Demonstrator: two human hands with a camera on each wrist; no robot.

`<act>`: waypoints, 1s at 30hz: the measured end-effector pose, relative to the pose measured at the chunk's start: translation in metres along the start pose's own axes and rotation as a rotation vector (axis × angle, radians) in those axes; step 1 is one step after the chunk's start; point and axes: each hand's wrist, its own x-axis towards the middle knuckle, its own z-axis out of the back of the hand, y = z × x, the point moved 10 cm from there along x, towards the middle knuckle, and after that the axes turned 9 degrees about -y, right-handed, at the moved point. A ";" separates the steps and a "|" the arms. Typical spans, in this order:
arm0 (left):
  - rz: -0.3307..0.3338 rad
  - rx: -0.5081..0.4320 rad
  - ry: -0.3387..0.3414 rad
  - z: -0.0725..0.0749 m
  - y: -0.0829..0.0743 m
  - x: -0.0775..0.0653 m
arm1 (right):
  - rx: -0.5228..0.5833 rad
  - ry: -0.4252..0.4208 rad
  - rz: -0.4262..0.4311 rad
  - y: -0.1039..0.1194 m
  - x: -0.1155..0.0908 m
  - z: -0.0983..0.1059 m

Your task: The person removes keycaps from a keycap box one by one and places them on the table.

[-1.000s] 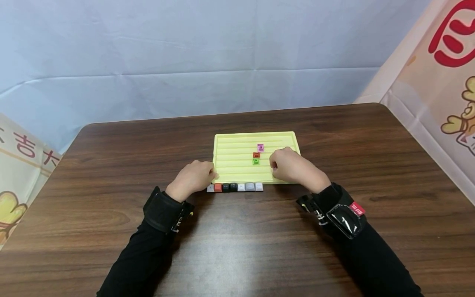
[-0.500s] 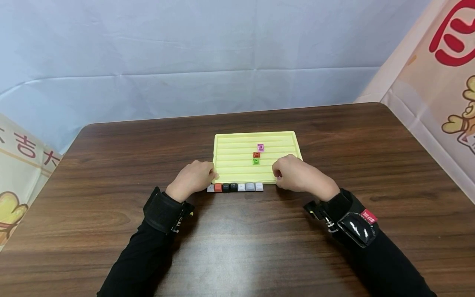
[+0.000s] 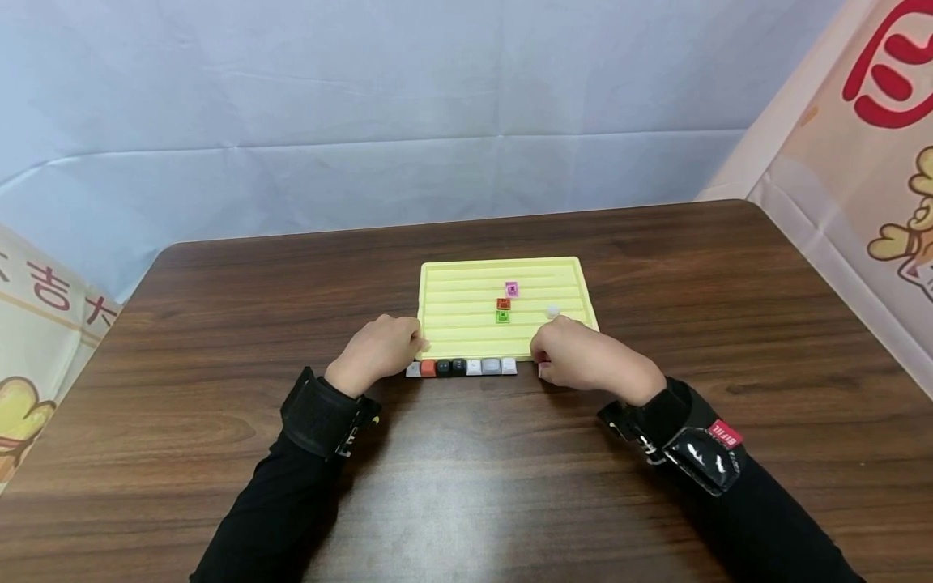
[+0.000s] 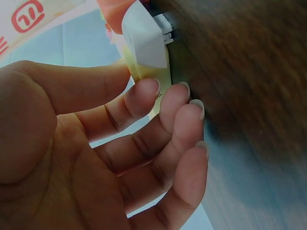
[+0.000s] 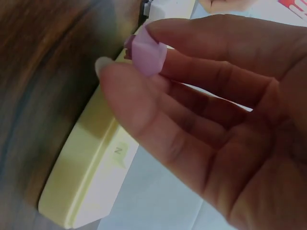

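A pale yellow ridged tray [image 3: 459,304] lies on the table. My left hand [image 3: 379,350] holds its front left corner between thumb and index finger. Beside that corner, in the left wrist view, are a white keycap [image 4: 144,36] and an orange keycap [image 4: 115,14]. My right hand [image 3: 586,356], at the tray's front right, pinches a lilac keycap [image 5: 148,52] with a dark stem between thumb and a finger. Pink [image 3: 512,290], red [image 3: 504,304] and green [image 3: 502,317] small square pieces sit on the tray. A white piece [image 3: 552,311] lies just beyond my right hand.
Along the tray's front edge runs a row of several keycaps, among them black [image 3: 443,368], grey [image 3: 492,367] and white ones. The brown wooden table [image 3: 466,470] extends on all sides. A pale blue cloth [image 3: 437,97] hangs behind.
My right hand has come nearer along the tray's right side to its front edge. The white piece behind it has come into view. My left hand has stayed in place.
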 end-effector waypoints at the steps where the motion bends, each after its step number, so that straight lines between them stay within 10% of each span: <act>1: -0.001 0.001 0.000 0.000 0.000 0.000 | -0.004 -0.001 0.001 0.001 0.000 -0.001; 30: -0.002 -0.004 0.003 0.001 -0.001 -0.001 | -0.070 -0.048 0.011 0.009 -0.001 -0.003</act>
